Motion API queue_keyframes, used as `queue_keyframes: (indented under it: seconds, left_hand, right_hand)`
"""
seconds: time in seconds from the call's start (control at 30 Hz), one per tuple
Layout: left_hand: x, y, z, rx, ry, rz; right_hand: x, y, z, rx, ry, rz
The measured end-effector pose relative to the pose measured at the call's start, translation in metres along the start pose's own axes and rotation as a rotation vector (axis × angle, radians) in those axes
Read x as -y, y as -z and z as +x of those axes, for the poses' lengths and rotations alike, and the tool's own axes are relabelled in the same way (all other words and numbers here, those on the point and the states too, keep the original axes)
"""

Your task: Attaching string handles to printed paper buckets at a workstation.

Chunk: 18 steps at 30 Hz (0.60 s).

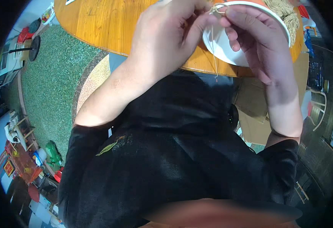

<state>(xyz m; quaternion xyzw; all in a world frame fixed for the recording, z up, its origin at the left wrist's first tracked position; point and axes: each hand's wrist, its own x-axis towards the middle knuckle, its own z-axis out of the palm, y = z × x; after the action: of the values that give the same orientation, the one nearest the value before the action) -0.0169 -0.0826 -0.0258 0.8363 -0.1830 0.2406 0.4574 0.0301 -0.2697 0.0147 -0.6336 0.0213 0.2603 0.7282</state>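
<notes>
Nearest, at 6 o'clock, lay the black garment. Beyond, left hand and right hand pinched a tan string at 12 o'clock, above a white plate on the wooden table.

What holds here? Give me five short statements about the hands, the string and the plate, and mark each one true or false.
1. Both hands pinch a thin beige string between their fingertips. True.
2. The white plate lies on the green floor. False: it rests on the round wooden table.
3. The left hand and the right hand meet above the plate's rim. True.
4. A bundle of beige yarn lies at the plate's far side. True.
5. The right hand lies flat and empty on the table. False: it is raised, with its grip closed on the string.
</notes>
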Motion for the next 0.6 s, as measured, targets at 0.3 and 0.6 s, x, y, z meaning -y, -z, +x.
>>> queue_keyframes:
  seconds: [0.3,0.6]
  left_hand:
    - [-0.006,0.003,0.002,0.040,0.097,-0.024]
    - [0.013,0.005,-0.002,0.130,-0.075,0.064]
  right_hand:
    - [-0.019,0.023,0.006,0.175,0.222,-0.120]
    - [-0.029,0.014,0.011,0.127,0.211,-0.037]
